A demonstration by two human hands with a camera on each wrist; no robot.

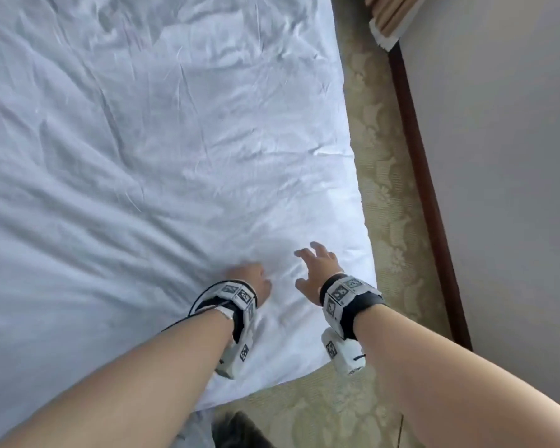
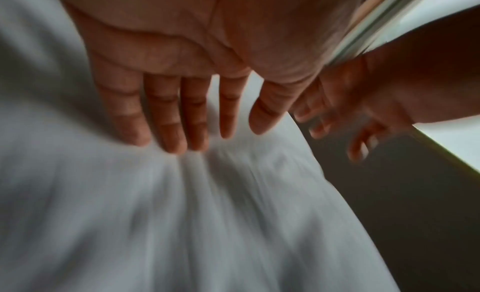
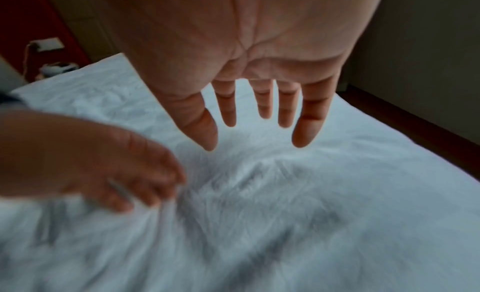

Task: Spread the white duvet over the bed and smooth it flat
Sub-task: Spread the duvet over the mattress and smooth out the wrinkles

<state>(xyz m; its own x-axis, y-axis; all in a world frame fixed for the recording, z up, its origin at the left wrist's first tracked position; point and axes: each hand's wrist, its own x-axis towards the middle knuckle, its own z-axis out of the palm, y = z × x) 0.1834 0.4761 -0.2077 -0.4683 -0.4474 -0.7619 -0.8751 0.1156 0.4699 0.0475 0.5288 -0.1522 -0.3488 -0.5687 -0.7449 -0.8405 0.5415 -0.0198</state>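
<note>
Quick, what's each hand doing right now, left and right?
Left hand: open, straight fingers pressing on the white duvet.
Right hand: open, fingers spread just above the duvet, holding nothing.

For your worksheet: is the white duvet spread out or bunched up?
Spread out: the white duvet covers the bed to its edge, though creases remain.

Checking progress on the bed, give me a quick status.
Left hand open, fingers pressing the duvet. Right hand open, spread just above it. Duvet spread, creases remain. Nothing in the way.
</note>
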